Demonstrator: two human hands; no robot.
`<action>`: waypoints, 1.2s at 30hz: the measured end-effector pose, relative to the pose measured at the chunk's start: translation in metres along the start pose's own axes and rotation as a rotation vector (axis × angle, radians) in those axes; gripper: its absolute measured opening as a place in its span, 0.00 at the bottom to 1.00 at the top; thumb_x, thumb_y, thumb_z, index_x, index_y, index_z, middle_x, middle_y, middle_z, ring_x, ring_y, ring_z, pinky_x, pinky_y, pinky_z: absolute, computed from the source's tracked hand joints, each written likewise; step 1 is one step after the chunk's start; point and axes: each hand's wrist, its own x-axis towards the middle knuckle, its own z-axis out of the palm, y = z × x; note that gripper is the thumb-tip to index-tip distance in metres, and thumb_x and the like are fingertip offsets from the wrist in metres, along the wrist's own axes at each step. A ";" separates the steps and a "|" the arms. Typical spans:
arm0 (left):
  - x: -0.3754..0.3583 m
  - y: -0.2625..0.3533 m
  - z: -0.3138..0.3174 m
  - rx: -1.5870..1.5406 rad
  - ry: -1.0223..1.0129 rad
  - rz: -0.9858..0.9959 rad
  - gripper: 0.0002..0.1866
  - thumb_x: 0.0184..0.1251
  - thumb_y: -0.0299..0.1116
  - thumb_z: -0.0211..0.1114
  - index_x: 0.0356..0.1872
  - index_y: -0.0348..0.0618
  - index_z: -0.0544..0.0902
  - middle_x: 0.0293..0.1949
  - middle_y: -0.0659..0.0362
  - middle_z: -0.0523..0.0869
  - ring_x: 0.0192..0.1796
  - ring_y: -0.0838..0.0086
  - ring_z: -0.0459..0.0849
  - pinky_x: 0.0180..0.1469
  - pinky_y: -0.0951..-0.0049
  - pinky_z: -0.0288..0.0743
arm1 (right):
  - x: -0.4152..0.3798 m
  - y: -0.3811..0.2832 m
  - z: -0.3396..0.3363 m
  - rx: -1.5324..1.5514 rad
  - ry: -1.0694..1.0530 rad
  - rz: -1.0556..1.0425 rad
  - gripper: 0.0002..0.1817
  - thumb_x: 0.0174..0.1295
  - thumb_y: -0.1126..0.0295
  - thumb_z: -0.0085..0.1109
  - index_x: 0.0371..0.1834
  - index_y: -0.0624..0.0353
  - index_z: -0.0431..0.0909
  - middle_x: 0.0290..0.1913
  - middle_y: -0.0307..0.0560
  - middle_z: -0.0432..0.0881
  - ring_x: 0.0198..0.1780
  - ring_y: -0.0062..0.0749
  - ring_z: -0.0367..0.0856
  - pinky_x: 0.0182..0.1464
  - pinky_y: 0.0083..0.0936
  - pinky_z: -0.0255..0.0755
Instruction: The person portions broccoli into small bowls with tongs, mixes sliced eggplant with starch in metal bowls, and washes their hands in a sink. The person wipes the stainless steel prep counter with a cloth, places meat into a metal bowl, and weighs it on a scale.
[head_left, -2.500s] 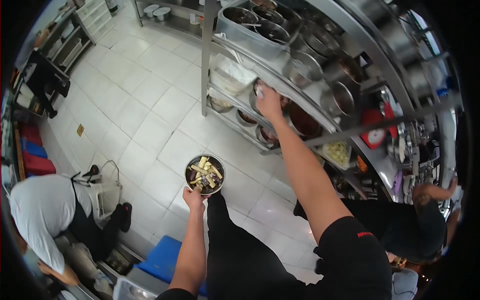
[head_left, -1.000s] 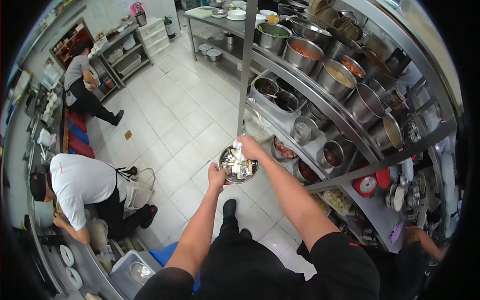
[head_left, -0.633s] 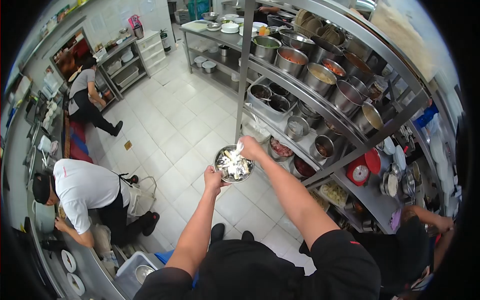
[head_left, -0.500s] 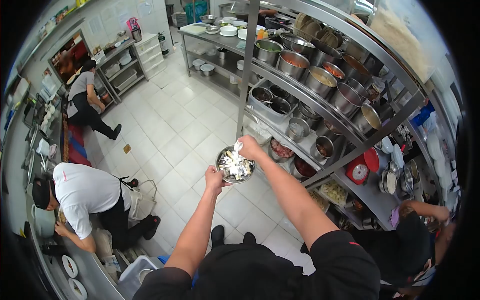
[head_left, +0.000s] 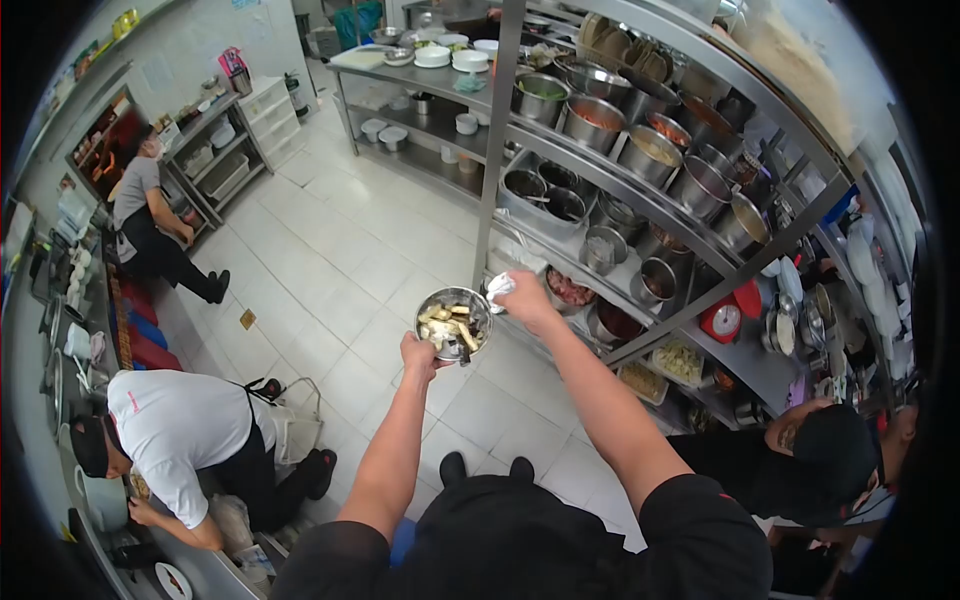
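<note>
My left hand (head_left: 418, 354) grips the near rim of a small round metal bowl (head_left: 476, 303) held out in front of me. Pale and dark cut pieces of food fill the bowl. My right hand (head_left: 525, 296) hovers just right of the bowl's rim, fingers closed around a crumpled white scrap (head_left: 499, 288), maybe plastic film or paper. Both arms are bare below black short sleeves.
A steel rack (head_left: 640, 190) on my right holds several pots and bowls of food on slanted shelves, plus a red scale (head_left: 724, 318). A person in white (head_left: 170, 425) bends at the left counter. Another person (head_left: 140, 215) works farther back. Someone in a black cap (head_left: 835, 445) is at lower right.
My right hand reached into the rack, came back over the bowl with the white scrap, and now sits just off its right rim. The view has tilted up, showing more rack.
</note>
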 end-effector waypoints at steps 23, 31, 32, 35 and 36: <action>0.133 -0.093 0.056 0.187 0.027 -0.081 0.10 0.58 0.15 0.51 0.39 0.37 0.68 0.35 0.48 0.79 0.26 0.57 0.85 0.16 0.55 0.84 | 0.153 0.270 0.039 -0.472 0.220 0.027 0.17 0.54 0.75 0.52 0.48 0.61 0.81 0.46 0.65 0.81 0.51 0.62 0.79 0.56 0.44 0.71; 0.172 -0.158 0.091 -0.079 0.197 -0.096 0.09 0.57 0.14 0.50 0.37 0.39 0.69 0.33 0.52 0.80 0.26 0.63 0.85 0.16 0.59 0.84 | 0.238 0.328 0.036 -1.050 -0.083 0.181 0.21 0.63 0.69 0.48 0.59 0.63 0.75 0.60 0.65 0.75 0.62 0.58 0.72 0.66 0.42 0.63; 0.177 -0.162 0.089 -0.091 0.208 -0.090 0.09 0.57 0.14 0.50 0.36 0.39 0.69 0.32 0.52 0.79 0.25 0.62 0.85 0.16 0.58 0.84 | 0.239 0.331 0.040 -1.058 -0.073 0.149 0.21 0.63 0.68 0.48 0.59 0.63 0.75 0.60 0.65 0.75 0.62 0.58 0.72 0.66 0.42 0.63; 0.185 -0.170 0.095 -0.091 0.270 -0.073 0.09 0.59 0.16 0.51 0.39 0.38 0.67 0.34 0.51 0.79 0.26 0.60 0.85 0.18 0.58 0.86 | 0.232 0.332 0.022 -0.985 -0.025 0.030 0.21 0.64 0.68 0.47 0.59 0.63 0.75 0.60 0.65 0.75 0.62 0.58 0.72 0.66 0.42 0.63; 0.189 -0.170 0.091 0.019 0.242 -0.081 0.08 0.59 0.16 0.51 0.38 0.39 0.67 0.34 0.51 0.78 0.26 0.60 0.85 0.19 0.57 0.86 | 0.226 0.329 0.009 -0.910 -0.005 -0.030 0.21 0.64 0.68 0.47 0.59 0.63 0.74 0.60 0.64 0.76 0.62 0.58 0.72 0.66 0.42 0.63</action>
